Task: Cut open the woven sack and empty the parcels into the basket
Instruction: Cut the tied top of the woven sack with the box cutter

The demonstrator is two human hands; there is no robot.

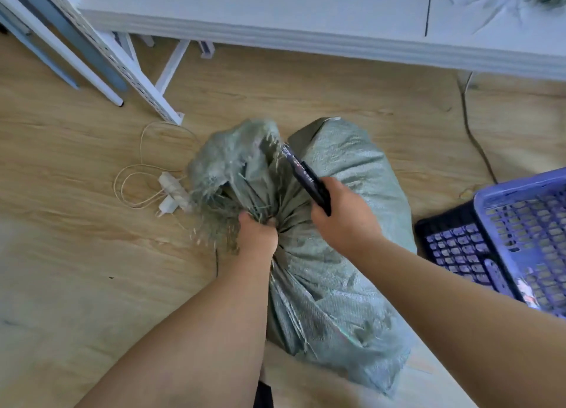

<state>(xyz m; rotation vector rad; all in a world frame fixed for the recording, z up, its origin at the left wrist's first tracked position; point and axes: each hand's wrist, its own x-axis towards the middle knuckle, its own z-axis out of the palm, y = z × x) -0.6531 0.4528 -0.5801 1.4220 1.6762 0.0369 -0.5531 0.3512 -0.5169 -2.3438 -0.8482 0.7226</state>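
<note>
Sack (343, 174) on floor, L hand (257, 236) gripping bunched neck, R hand (343, 217) clenched on cutter (306, 177)

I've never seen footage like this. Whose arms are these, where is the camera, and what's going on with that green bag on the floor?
There is no machine here: a person wears a camera on the head, looking down at their own bare arms. The left hand grips the bunched neck of a green woven sack lying on the wooden floor. The right hand holds a dark utility knife, its tip at the sack's frayed top. To the right stands a purple plastic basket. On the left lie a white power strip with its cord, and a white table stands behind.
</note>
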